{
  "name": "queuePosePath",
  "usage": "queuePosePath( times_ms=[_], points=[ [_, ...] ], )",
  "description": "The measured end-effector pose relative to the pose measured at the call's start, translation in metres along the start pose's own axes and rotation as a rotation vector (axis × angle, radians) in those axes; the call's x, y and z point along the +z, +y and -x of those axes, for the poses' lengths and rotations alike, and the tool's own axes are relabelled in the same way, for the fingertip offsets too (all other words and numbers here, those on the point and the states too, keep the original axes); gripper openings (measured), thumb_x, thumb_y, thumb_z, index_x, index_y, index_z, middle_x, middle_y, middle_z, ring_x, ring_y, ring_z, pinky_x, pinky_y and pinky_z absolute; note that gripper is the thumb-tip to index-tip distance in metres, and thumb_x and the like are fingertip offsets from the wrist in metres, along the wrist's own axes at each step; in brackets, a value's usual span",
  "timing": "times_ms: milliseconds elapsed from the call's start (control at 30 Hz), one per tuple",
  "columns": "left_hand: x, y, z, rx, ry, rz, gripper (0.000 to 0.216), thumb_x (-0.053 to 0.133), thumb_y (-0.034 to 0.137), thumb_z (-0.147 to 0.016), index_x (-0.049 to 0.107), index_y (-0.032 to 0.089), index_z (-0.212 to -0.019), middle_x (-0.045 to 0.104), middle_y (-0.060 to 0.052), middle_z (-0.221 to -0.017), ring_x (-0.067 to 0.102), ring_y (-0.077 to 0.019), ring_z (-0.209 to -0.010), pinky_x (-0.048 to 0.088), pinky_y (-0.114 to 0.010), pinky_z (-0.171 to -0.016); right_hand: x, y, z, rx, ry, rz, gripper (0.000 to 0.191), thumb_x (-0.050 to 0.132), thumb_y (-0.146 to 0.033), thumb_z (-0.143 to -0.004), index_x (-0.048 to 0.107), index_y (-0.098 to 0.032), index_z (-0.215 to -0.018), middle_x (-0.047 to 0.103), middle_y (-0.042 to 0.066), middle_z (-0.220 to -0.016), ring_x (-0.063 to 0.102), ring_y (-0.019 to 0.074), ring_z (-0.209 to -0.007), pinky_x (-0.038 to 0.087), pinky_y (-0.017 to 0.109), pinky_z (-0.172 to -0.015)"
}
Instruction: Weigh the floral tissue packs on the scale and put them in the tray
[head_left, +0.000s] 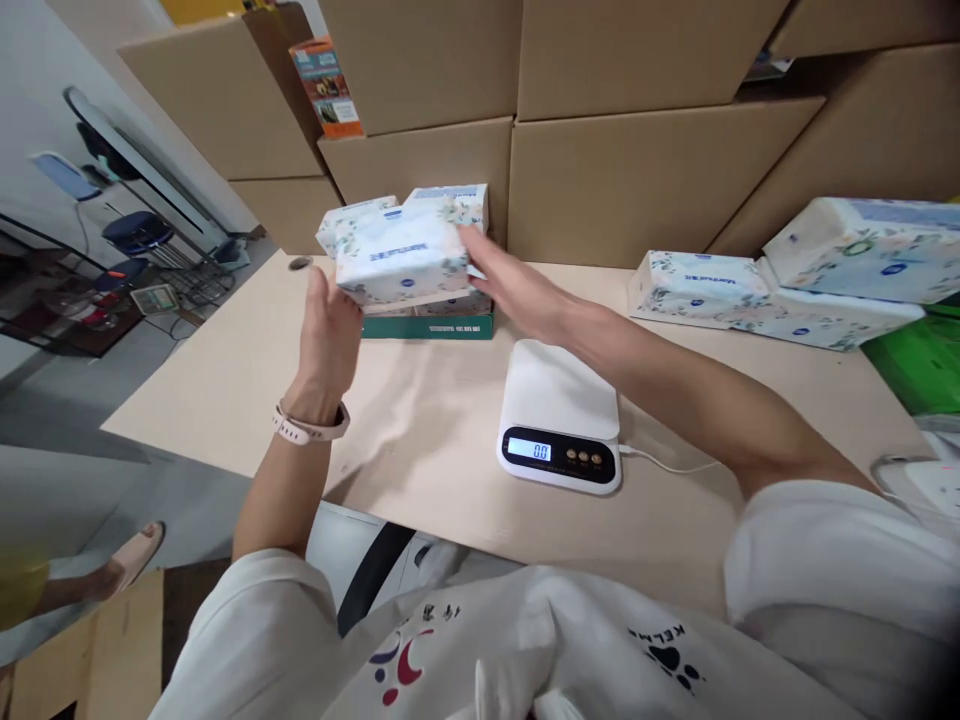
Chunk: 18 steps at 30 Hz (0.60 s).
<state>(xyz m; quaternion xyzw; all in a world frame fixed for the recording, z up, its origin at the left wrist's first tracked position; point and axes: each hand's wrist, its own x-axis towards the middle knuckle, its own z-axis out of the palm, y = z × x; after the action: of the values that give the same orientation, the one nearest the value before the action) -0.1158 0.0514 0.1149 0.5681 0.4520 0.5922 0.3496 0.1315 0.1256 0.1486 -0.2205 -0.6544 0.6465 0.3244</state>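
Observation:
Between my two hands I hold a soft pack of tissues (405,250), white with a floral print and blue lettering. My left hand (330,335) presses against its left end, with a pale band on the wrist. At the right end, the fingers of my right hand (517,290) are closed against the wrapper. More tissue packs (457,200) lie behind and below it, by a dark green box edge (435,327). Nearer to me stands a white digital scale (559,390), its platform bare and its display reading 0.0.
Cardboard boxes (615,180) are stacked along the back of the table (420,430). On the right lie several more tissue packs (705,285) beside a green bag (922,360). A white cable (667,463) runs right from the scale. Another person's foot (135,560) shows at lower left.

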Motion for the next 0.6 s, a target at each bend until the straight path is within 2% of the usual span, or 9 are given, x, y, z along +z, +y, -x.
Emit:
queuePosePath(
  times_ms=[67, 167, 233, 300, 400, 467, 600],
  points=[
    [0.038, 0.010, 0.020, 0.000, -0.119, 0.033, 0.077, 0.040, 0.089, -0.105, 0.067, 0.039, -0.156, 0.047, 0.013, -0.182, 0.008, -0.0284, -0.184, 0.013, -0.050, -0.154, -0.019, -0.004, 0.051, -0.003, 0.049, 0.071, 0.078, 0.039, -0.083, -0.108, 0.044, -0.042, -0.175, 0.047, -0.012, -0.184, 0.026, 0.0234, -0.181, 0.015, 0.053, -0.152],
    [0.085, 0.010, 0.044, -0.070, -0.291, 0.061, 0.084, 0.038, 0.089, -0.106, 0.049, 0.040, -0.174, 0.035, 0.011, -0.189, 0.004, -0.0277, -0.183, 0.014, -0.051, -0.153, -0.037, 0.004, 0.129, 0.073, 0.197, 0.120, 0.077, 0.040, -0.085, -0.106, 0.043, -0.049, -0.175, 0.033, -0.019, -0.188, 0.020, 0.0234, -0.183, 0.016, 0.052, -0.152],
    [0.104, 0.002, 0.057, -0.129, -0.381, 0.054, 0.085, 0.036, 0.088, -0.107, 0.037, 0.042, -0.180, 0.032, 0.010, -0.190, 0.004, -0.0274, -0.183, 0.012, -0.053, -0.153, -0.042, 0.019, 0.173, 0.130, 0.302, 0.131, 0.078, 0.040, -0.087, -0.104, 0.039, -0.054, -0.175, 0.029, -0.022, -0.188, 0.023, 0.0245, -0.182, 0.019, 0.054, -0.151],
    [0.114, -0.009, 0.069, -0.175, -0.449, 0.042, 0.083, 0.037, 0.087, -0.107, 0.036, 0.045, -0.180, 0.033, 0.011, -0.189, 0.007, -0.0274, -0.183, 0.013, -0.054, -0.152, -0.042, 0.037, 0.206, 0.181, 0.368, 0.122, 0.078, 0.038, -0.087, -0.104, 0.035, -0.057, -0.176, 0.027, -0.024, -0.188, 0.024, 0.0250, -0.181, 0.023, 0.054, -0.151],
    [0.120, -0.024, 0.080, -0.212, -0.484, 0.038, 0.081, 0.040, 0.086, -0.107, 0.040, 0.047, -0.178, 0.039, 0.010, -0.187, 0.011, -0.0273, -0.183, 0.018, -0.055, -0.152, -0.042, 0.059, 0.232, 0.243, 0.396, 0.084, 0.077, 0.035, -0.086, -0.105, 0.029, -0.059, -0.177, 0.026, -0.025, -0.187, 0.025, 0.0255, -0.181, 0.022, 0.053, -0.151],
    [0.122, -0.031, 0.084, -0.226, -0.492, 0.033, 0.082, 0.040, 0.086, -0.107, 0.039, 0.046, -0.178, 0.038, 0.009, -0.187, 0.010, -0.0277, -0.183, 0.019, -0.056, -0.151, -0.044, 0.068, 0.238, 0.257, 0.405, 0.077, 0.075, 0.033, -0.085, -0.106, 0.029, -0.059, -0.177, 0.026, -0.024, -0.187, 0.028, 0.0276, -0.180, 0.020, 0.057, -0.151],
    [0.124, -0.042, 0.088, -0.242, -0.468, 0.000, 0.085, 0.035, 0.087, -0.108, 0.031, 0.045, -0.181, 0.023, 0.010, -0.192, 0.004, -0.0298, -0.183, 0.008, -0.058, -0.152, -0.057, 0.076, 0.238, 0.218, 0.393, 0.099, 0.070, 0.034, -0.082, -0.109, 0.037, -0.058, -0.174, 0.031, -0.020, -0.188, 0.031, 0.0293, -0.179, 0.021, 0.061, -0.151]
  ],
)
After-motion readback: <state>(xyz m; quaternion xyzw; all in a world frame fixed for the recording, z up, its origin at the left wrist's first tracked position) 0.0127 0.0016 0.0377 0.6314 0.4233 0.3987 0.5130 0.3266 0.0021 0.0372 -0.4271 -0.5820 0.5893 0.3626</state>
